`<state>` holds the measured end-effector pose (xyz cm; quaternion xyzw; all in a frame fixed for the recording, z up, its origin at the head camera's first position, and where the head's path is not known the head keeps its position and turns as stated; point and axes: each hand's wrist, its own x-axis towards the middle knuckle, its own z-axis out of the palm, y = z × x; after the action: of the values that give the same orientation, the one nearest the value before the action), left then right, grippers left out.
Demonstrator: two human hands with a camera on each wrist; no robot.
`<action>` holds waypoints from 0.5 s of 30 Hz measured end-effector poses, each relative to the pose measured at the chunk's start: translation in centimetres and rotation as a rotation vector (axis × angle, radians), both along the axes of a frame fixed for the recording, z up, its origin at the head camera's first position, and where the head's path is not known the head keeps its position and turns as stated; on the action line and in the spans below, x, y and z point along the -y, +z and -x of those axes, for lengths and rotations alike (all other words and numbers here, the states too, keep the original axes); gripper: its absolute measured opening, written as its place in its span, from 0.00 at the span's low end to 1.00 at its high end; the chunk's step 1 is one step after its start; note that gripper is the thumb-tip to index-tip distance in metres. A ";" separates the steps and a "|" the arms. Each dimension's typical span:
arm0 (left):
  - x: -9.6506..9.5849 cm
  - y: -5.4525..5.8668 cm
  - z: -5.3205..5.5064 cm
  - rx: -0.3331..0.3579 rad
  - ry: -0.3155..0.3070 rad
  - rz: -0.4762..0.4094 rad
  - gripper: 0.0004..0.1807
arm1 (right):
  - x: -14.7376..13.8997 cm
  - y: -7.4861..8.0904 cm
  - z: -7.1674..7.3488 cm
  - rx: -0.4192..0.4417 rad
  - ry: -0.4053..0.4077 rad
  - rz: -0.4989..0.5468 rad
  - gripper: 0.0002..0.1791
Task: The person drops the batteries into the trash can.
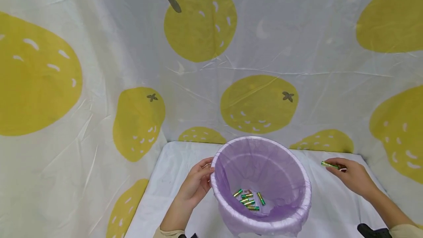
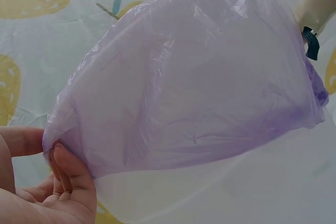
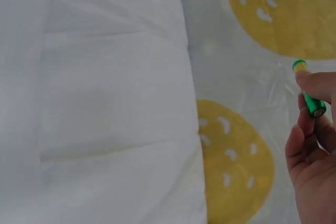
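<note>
A bin (image 1: 261, 227) lined with a thin purple plastic bag (image 2: 199, 77) stands in the middle of the head view, its mouth facing up. Several green and gold batteries (image 1: 248, 202) lie at its bottom. My left hand (image 1: 195, 182) grips the bag-covered rim on the left side, thumb and fingers pinching the edge. To the right of the bin and apart from it, my right hand (image 1: 355, 178) holds one green and gold battery (image 3: 314, 103) between thumb and fingers, above the white surface.
The white tabletop (image 1: 330, 208) lies under the bin. Behind and to the left hangs a pale cloth (image 1: 297, 47) printed with yellow fruit. A dark strap-like object (image 1: 371, 230) shows near the right wrist.
</note>
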<state>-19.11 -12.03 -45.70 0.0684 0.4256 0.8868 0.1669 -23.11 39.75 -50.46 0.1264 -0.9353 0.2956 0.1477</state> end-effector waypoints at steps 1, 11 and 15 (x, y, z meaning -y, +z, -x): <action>0.0 0.0 0.0 0.001 0.000 -0.002 0.17 | 0.3 0.3 0.1 -0.010 0.007 0.003 0.10; 0.0 0.2 -0.1 0.018 0.003 -0.004 0.17 | 2.2 2.9 0.5 -0.088 0.086 0.032 0.11; 0.0 0.2 -0.1 0.017 0.000 -0.002 0.17 | 2.9 4.1 0.7 -0.122 0.119 0.044 0.12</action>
<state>-19.04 -12.02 -45.53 0.0613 0.4230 0.8878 0.1704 -23.84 36.84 -46.40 0.1961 -0.9088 0.3160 0.1892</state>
